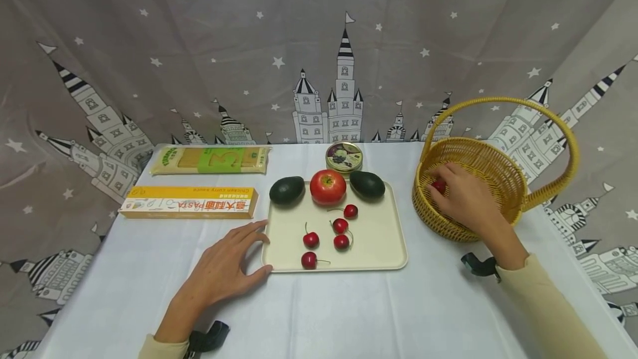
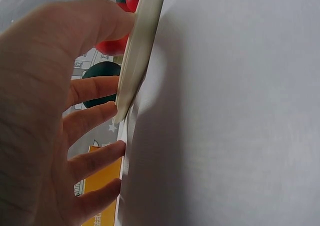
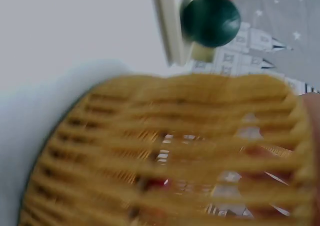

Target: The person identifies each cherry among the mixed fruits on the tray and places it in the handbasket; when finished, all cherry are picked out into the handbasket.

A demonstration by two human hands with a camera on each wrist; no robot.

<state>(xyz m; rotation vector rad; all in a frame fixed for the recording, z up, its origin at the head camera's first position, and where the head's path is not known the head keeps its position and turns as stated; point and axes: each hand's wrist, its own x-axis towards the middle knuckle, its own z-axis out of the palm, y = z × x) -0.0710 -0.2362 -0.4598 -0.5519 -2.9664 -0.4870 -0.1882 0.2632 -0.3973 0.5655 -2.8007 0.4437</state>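
My left hand (image 1: 224,265) rests at the left end of the cream tray (image 1: 374,254), with thumb and fingertips spread along its rim. Several red cherries (image 1: 310,239) with stems lie on the tray. Along its back edge sit a tomato (image 1: 327,186) and two dark green avocados (image 1: 287,190). Over on the right, my right hand (image 1: 468,198) reaches inside the yellow wicker basket (image 1: 423,204). A cherry (image 1: 438,185) shows between its thumb and fingers, pinched there. In the right wrist view the basket's woven wall (image 3: 165,106) hides most of that hand.
A round tin (image 1: 344,157) stands behind the tray. At the back left lie a clear and green noodle packet (image 1: 214,159) and a yellow pasta box (image 1: 189,202). The basket's tall handle (image 1: 568,143) arches above its right side. A grey castle-print curtain (image 1: 239,71) surrounds the white table.
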